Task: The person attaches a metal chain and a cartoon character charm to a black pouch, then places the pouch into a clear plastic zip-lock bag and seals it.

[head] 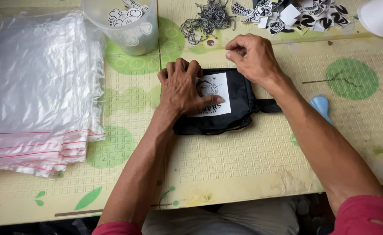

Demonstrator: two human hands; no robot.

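Observation:
A small black pouch bag (239,93) lies flat on the yellow-green table (243,161), a white square card with black artwork (217,89) on top of it. My left hand (182,87) rests palm down on the bag's left side, thumb pressing the card. My right hand (252,56) hovers at the bag's upper right edge with fingers curled and pinched together; whether something small sits between them is hidden. A black strap (267,105) sticks out from the bag's right side.
A thick stack of clear zip bags (34,91) covers the left. At the back stand a clear plastic cup with stickers (128,26), a pile of metal ball chains (206,19), black-and-white stickers (296,15) and a white cup (381,17). A light blue object (321,106) lies right.

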